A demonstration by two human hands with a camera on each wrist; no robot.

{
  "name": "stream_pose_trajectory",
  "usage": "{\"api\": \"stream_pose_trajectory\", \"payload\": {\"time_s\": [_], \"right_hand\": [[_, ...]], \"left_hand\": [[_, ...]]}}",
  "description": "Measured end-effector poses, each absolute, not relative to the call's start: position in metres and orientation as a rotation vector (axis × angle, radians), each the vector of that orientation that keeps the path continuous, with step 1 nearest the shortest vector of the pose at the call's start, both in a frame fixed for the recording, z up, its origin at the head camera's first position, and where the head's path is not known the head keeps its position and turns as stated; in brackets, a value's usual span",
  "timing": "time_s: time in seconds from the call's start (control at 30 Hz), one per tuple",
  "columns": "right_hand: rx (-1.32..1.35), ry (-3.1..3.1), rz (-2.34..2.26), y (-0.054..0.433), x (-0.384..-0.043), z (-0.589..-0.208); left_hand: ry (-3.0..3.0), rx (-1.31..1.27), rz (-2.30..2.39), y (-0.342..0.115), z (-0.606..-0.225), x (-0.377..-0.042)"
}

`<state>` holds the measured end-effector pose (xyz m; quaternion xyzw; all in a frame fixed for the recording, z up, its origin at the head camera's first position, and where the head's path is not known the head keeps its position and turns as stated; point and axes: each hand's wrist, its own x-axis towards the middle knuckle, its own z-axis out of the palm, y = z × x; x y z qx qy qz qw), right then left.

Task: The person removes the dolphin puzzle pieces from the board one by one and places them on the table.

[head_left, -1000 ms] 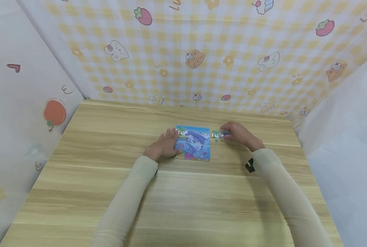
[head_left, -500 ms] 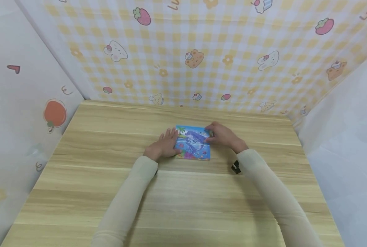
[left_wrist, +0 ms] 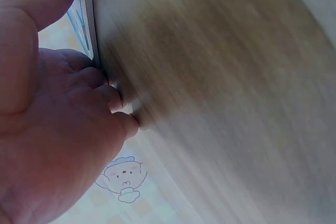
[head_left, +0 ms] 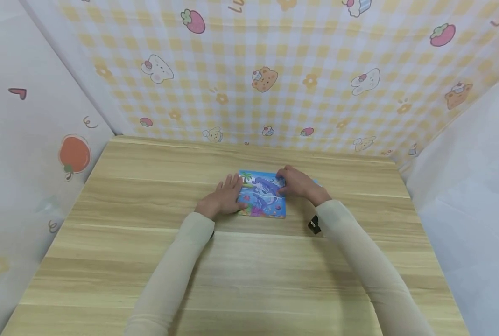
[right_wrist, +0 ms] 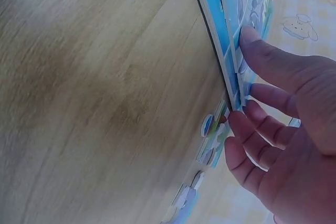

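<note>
The left hand [head_left: 223, 197] lies spread on the left edge of the dolphin puzzle [head_left: 263, 198]; the right hand [head_left: 297, 182] pinches its right edge (loose pieces [right_wrist: 212, 142] just beside).

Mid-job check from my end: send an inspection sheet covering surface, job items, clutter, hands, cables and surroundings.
Surface: wood-grain tabletop.
Job items: dolphin puzzle lying on the table; loose pieces beside its right edge, mostly hidden by the right hand in the head view.
Clutter: nothing seen.
Left hand: rests at the puzzle's left edge, fingers extended.
Right hand: thumb touches the puzzle's face near the upper right; whether it grips a piece, cannot tell.
Cables: nothing seen.
Surroundings: yellow-checked cartoon backdrop behind; dark item at the right cuff, nature unclear.
</note>
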<state>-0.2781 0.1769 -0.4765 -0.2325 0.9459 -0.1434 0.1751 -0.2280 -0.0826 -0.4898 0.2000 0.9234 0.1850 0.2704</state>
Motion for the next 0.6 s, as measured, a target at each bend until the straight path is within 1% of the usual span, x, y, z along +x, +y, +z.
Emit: {"api": "stream_pose_trajectory", "payload": {"time_s": [0.23,0.6], "right_hand": [[-0.634,2.674,-0.442,0.1736,-0.2781,-0.4756],[-0.752,2.656,-0.511,0.1759,-0.2807,-0.4749]], "left_hand": [[2.496,0.533,0.501,-0.0836,-0.4913,-0.2282],[2.494,0.54,0.509,-0.0831,-0.4921,-0.2276]]}}
